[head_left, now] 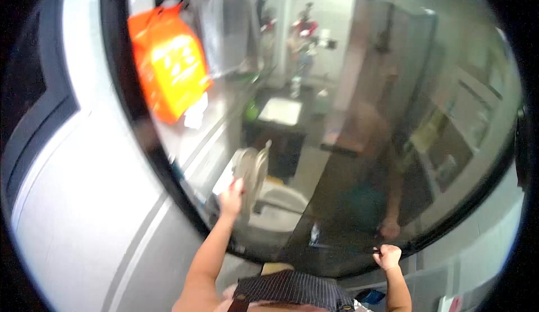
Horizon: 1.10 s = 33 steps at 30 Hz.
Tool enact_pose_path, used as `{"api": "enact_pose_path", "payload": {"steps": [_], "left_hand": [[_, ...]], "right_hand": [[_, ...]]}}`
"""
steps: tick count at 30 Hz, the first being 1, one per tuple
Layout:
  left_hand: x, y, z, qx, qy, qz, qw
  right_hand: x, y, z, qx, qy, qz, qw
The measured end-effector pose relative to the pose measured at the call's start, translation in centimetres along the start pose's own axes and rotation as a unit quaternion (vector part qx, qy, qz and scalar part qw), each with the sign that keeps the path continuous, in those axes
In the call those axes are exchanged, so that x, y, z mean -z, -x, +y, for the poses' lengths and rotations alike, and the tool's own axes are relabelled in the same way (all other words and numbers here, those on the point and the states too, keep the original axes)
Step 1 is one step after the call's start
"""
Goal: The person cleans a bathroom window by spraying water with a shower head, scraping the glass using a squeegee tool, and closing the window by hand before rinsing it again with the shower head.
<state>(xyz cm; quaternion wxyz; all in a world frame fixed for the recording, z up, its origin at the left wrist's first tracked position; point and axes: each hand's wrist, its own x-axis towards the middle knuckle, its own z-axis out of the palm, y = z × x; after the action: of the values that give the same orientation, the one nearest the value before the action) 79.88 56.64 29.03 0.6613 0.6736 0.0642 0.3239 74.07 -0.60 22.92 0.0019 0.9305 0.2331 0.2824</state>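
My right hand point(388, 257) is closed on the end of a thin dark stick, low at the right near the lower edge of a dark-framed glass panel point(370, 199). A pale bluish piece point(314, 234) shows at the left, seemingly at the stick's other end. My left hand point(231, 197) is raised with its fingers curled, in front of or beside the lid of a white toilet point(281, 199). What it grips, if anything, is blurred. A faint reflection of a hand and arm shows in the glass above my right hand.
An orange bag point(168, 62) hangs at the upper left beside a grey cloth point(227, 31). Past the toilet is a white rectangular object point(281, 111) on a dark surface. The dark frame point(143, 126) curves along the left, with a pale wall point(84, 199) outside it.
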Motion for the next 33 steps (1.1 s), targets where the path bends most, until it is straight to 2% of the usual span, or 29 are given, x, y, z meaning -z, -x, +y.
{"api": "enact_pose_path", "payload": {"steps": [1, 3, 9, 18, 21, 23, 26, 28, 29, 31, 32, 33], "left_hand": [[-1.1, 0.8, 0.6, 0.025, -0.011, -0.008, 1.000], [-3.6, 2.1, 0.4, 0.026, 0.108, -0.033, 0.993], [-8.9, 5.8, -0.3, 0.046, 0.199, -0.087, 0.975], [-14.2, 10.0, -1.4, 0.086, 0.255, -0.141, 0.953], [-12.6, 10.1, 0.1, 0.125, 0.250, -0.165, 0.946], [-10.0, 8.2, -2.8, 0.011, 0.202, -0.262, 0.944], [-2.8, 4.4, -9.3, 0.120, 0.086, -0.085, 0.985], [2.8, 1.8, -14.3, 0.200, -0.014, 0.048, 0.978], [6.3, 0.9, -19.8, 0.216, -0.012, 0.093, 0.972], [10.1, -0.8, -22.5, 0.332, -0.015, 0.128, 0.934], [11.1, -1.7, -23.8, 0.344, -0.019, 0.161, 0.925], [12.0, -2.5, -25.0, 0.351, -0.045, 0.153, 0.923]], "right_hand": [[-0.3, 0.1, 0.1, 0.001, 0.011, -0.004, 1.000], [-0.7, 0.2, 0.4, 0.012, -0.018, 0.007, 1.000], [-1.3, 0.5, 0.7, 0.026, -0.034, 0.014, 0.999], [-1.5, 0.7, 1.1, 0.041, -0.035, -0.008, 0.999], [-1.5, 0.4, 1.0, 0.048, -0.061, 0.003, 0.997], [-1.1, 0.0, 0.7, 0.054, -0.047, -0.002, 0.997], [-2.2, 0.7, 1.5, 0.056, -0.032, 0.012, 0.998], [-2.2, 0.5, 1.3, 0.061, -0.037, 0.016, 0.997], [-2.1, 0.2, 1.1, 0.068, -0.043, 0.023, 0.996], [-2.3, 0.4, 1.1, 0.057, -0.028, 0.017, 0.998], [-2.3, 0.3, 0.9, 0.054, -0.024, 0.015, 0.998], [-2.3, 0.2, 0.7, 0.050, -0.018, 0.018, 0.998]]}}
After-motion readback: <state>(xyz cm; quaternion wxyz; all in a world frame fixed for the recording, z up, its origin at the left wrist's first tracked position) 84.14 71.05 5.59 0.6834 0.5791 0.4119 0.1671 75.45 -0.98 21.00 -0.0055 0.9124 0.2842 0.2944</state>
